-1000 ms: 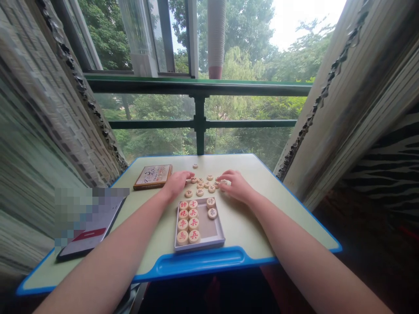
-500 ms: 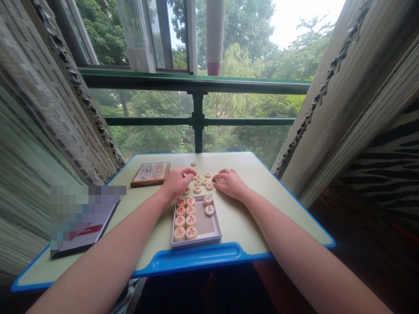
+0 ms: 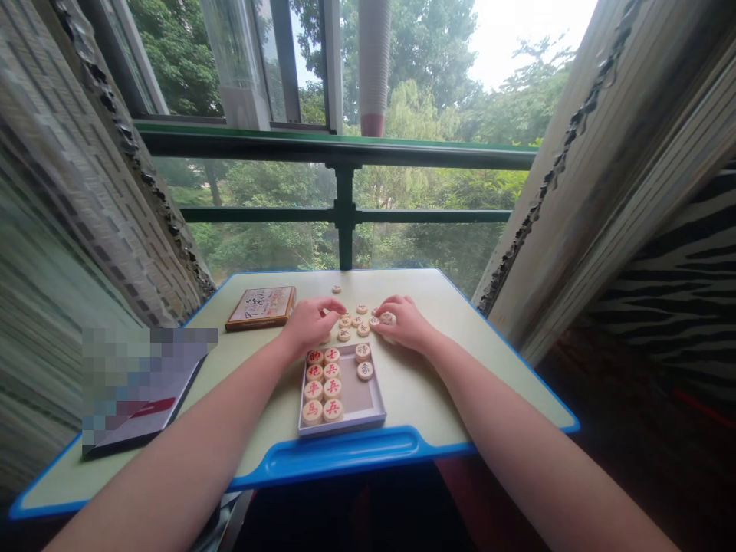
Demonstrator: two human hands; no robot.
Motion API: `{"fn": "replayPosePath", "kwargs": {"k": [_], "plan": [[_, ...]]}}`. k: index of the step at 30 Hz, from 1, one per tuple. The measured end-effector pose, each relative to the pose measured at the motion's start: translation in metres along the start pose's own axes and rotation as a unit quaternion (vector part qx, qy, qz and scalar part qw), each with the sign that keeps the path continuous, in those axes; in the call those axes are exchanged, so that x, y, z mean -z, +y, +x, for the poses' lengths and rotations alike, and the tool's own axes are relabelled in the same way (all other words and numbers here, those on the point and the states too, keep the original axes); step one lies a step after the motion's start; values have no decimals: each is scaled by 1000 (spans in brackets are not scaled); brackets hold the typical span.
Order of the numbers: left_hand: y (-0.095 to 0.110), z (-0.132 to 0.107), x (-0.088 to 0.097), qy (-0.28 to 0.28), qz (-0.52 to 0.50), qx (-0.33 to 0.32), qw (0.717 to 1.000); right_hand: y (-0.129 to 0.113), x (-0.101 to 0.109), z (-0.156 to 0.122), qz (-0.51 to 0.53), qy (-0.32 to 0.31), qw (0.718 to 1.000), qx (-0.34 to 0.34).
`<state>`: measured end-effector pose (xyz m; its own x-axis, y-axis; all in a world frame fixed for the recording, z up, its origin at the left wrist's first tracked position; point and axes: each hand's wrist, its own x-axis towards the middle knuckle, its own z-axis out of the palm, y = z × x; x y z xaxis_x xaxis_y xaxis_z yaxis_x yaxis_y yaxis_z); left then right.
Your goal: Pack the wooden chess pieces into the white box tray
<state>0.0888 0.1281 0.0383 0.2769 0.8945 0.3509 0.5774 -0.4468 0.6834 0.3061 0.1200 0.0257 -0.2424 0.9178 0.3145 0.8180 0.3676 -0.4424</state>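
Several round wooden chess pieces (image 3: 352, 322) lie loose on the pale green table (image 3: 425, 383), and one lone piece (image 3: 336, 289) sits farther back. My left hand (image 3: 309, 323) rests at the left of the pile with its fingers curled over a piece. At the pile's right side, my right hand (image 3: 402, 322) pinches a wooden piece (image 3: 387, 317) between thumb and fingers. Just in front of both hands lies a shallow grey box (image 3: 368, 406) with several red-lettered pieces (image 3: 323, 383) in rows at its left.
The box's lid (image 3: 261, 307) lies at the back left of the table. A dark flat tablet (image 3: 138, 399) rests on the left edge. A blue tray lip (image 3: 345, 454) runs along the near edge. Green railings (image 3: 345, 215) and a window stand behind.
The view has drifted slightly left and down. My right hand has closed its pinch on a piece at the pile's right; my left hand has curled a little more over the pile's left.
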Motion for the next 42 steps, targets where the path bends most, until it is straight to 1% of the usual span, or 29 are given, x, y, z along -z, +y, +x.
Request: {"fn": "replayPosePath", "kwargs": {"k": [2,4,6,8,10,13,17,20,23,28,35,39,42], "plan": [[3,-1,1,-16,18,-4,1000,-5,6,-2,12,-3,1000,-3],[6,-1,3,-27,39,-11,999,-11,15,-6,32,-22,999,0],[9,-2,4,-33,52,-22,998,-17,25,-10,66,-69,995,6],[12,-4,6,-35,51,-35,997,-24,33,-15,95,-129,987,6],[15,-5,9,-41,43,-47,997,-30,39,-19,108,-167,980,24],[20,-7,13,-82,32,-80,993,-36,41,-23,114,-197,972,53],[25,-9,17,-164,25,-146,975,-39,37,-25,86,-211,971,72],[26,-10,18,-211,33,-163,963,-41,36,-25,72,-218,970,78],[28,-11,17,-236,39,-173,955,-44,38,-27,73,-215,970,86],[29,-14,14,-250,38,-189,949,-49,38,-31,69,-220,968,101],[28,-15,9,-245,54,-192,949,-49,33,-32,67,-217,971,77],[31,-16,9,-251,78,-191,946,-48,32,-32,65,-215,971,78],[30,-16,10,-250,76,-185,947,-48,31,-32,67,-219,970,76]]}}
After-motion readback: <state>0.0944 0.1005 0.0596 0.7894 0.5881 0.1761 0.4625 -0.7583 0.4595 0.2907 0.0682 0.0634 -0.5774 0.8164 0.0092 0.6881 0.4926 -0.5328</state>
